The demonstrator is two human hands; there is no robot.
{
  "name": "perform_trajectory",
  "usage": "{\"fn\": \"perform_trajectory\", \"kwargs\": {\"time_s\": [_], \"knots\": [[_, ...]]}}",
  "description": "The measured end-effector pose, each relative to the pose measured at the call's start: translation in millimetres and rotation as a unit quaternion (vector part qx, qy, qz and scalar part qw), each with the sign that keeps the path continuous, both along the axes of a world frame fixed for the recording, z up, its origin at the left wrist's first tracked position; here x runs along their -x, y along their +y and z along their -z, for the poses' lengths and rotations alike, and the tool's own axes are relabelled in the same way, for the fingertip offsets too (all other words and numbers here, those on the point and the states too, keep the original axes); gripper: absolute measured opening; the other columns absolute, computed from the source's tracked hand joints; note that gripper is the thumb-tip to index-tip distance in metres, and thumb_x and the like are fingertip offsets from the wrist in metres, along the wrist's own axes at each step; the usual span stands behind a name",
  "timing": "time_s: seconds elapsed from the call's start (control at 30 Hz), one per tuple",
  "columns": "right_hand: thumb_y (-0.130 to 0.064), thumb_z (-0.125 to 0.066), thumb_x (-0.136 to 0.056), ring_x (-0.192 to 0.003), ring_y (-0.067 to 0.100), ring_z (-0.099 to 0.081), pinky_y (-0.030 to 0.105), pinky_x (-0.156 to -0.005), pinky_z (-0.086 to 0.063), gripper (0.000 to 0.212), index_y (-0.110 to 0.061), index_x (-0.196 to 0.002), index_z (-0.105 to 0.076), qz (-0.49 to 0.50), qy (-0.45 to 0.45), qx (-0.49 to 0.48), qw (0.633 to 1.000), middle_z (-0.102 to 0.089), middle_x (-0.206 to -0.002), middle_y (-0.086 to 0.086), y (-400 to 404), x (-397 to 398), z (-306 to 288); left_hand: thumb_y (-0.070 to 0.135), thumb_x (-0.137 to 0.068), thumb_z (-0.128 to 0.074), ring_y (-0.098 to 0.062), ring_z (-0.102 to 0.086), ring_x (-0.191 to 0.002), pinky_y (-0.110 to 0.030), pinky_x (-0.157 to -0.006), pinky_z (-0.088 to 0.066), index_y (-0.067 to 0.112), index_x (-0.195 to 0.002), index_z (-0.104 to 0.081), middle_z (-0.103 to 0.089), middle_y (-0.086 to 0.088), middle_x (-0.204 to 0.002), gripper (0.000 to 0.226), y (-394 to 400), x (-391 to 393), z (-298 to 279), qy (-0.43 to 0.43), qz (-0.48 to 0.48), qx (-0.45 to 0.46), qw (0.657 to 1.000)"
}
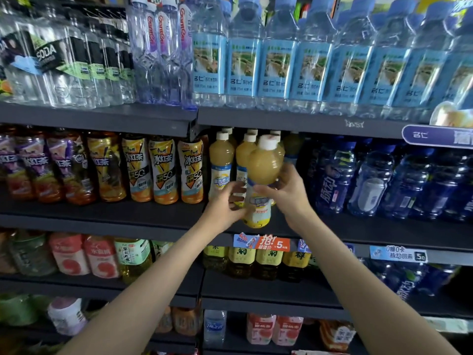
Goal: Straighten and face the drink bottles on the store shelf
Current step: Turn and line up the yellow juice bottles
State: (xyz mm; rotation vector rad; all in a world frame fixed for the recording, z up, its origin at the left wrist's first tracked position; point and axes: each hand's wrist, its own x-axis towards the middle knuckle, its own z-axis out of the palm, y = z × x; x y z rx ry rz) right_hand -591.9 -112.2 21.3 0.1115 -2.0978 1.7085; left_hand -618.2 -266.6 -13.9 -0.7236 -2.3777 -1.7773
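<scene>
A yellow juice bottle (263,167) with a white cap is held in front of the middle shelf (102,213), its base hanging just past the shelf's front edge. My left hand (225,203) grips its lower label from the left. My right hand (286,190) holds its waist from the right, fingers curled round it. Two matching juice bottles (222,165) stand upright on the shelf just behind and to the left, with more caps visible behind them. The held bottle hides part of that row.
Iced tea bottles (163,170) line the middle shelf on the left, dark blue bottles (371,180) on the right. Water bottles (276,60) fill the top shelf. Price tags (261,243) hang below the juice row. Lower shelves hold tea and pink drinks.
</scene>
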Motion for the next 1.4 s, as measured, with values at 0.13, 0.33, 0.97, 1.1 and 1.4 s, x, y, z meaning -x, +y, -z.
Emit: {"fn": "perform_trajectory", "kwargs": {"time_s": [0.13, 0.33, 0.97, 1.1, 1.4], "knots": [[-0.012, -0.083, -0.069, -0.095, 0.015, -0.059, 0.03, -0.081, -0.051, 0.063, -0.009, -0.122, -0.048, 0.036, 0.022, -0.097, 0.994, -0.06, -0.102, -0.002, -18, 18, 12, 0.013, -0.078, -0.074, -0.022, -0.06, -0.105, -0.036, -0.089, -0.051, 0.017, -0.109, -0.051, -0.061, 0.0, -0.104, 0.04, 17, 19, 11, 0.004, -0.049, -0.019, 0.999], [-0.017, -0.074, -0.081, -0.098, 0.013, -0.062, 0.028, -0.087, -0.053, 0.047, -0.01, -0.123, -0.055, 0.01, -0.013, -0.022, 1.0, -0.065, -0.106, -0.001, 2, 43, 31, 0.022, -0.076, -0.076, -0.016, -0.057, -0.107, -0.023, -0.083, -0.043, 0.009, -0.123, -0.05, -0.062, -0.005, -0.117, 0.056, 29, 49, 12, 0.013, -0.073, 0.026, 0.997], [-0.023, -0.046, -0.099, -0.133, 0.029, -0.039, 0.031, -0.102, -0.035, 0.055, -0.005, -0.146, -0.024, 0.27, -0.235, -0.087, 0.93, -0.036, -0.147, 0.016, 91, 217, 62, 0.041, -0.069, -0.079, -0.012, -0.056, -0.104, -0.039, -0.087, -0.049, 0.014, -0.108, -0.041, -0.057, -0.005, -0.111, 0.061, 42, 78, 31, 0.07, -0.105, 0.015, 0.992], [-0.013, -0.054, -0.094, -0.128, 0.033, -0.045, 0.036, -0.098, -0.04, 0.056, -0.003, -0.143, -0.028, 0.293, -0.188, -0.09, 0.933, -0.043, -0.141, 0.019, 87, 205, 68, 0.047, -0.067, -0.076, -0.012, -0.054, -0.105, -0.035, -0.087, -0.049, 0.019, -0.107, -0.038, -0.055, -0.001, -0.113, 0.062, 41, 79, 34, 0.067, -0.11, 0.019, 0.991], [-0.027, -0.07, -0.085, -0.117, 0.038, -0.044, 0.042, -0.09, -0.039, 0.058, 0.005, -0.121, -0.038, 0.269, -0.105, -0.184, 0.939, -0.046, -0.124, 0.023, 75, 94, 83, 0.026, -0.076, -0.076, -0.016, -0.052, -0.104, -0.031, -0.084, -0.045, 0.018, -0.102, -0.037, -0.054, -0.006, -0.11, 0.048, 49, 65, 34, 0.086, -0.166, 0.026, 0.982]]}}
